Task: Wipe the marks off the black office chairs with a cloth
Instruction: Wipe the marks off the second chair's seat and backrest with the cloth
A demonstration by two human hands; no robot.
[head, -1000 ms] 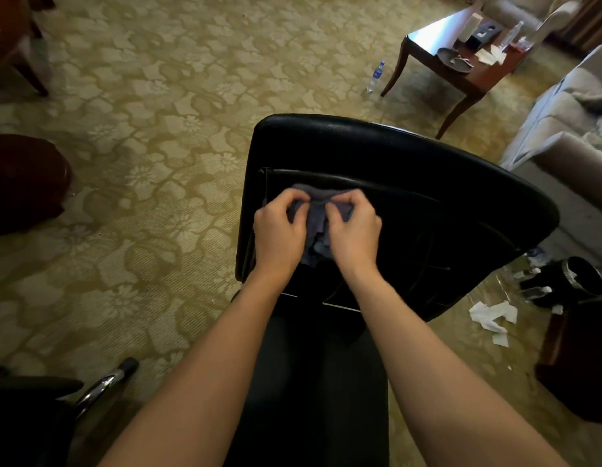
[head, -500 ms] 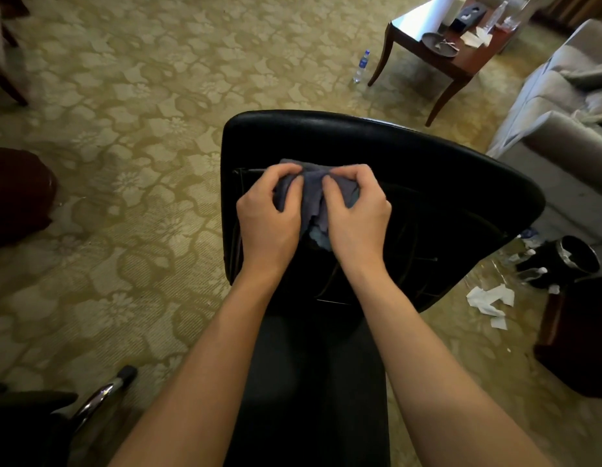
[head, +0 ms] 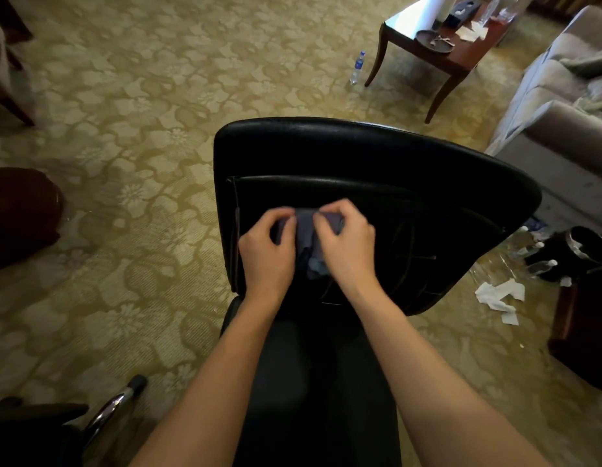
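Two hands, left hand (head: 267, 256) and right hand (head: 348, 246), grip one cloth (head: 308, 230).

A black office chair (head: 377, 170) is standing on the patterned carpet with its glossy, leather-like back facing the camera, the rounded top edge catching light and a raised seam curving across below it. A small greyish-blue cloth (head: 309, 241) is lying bunched and creased against the lower middle of that back, its upper corners pinched between two hands and a loose fold hanging down beneath them.
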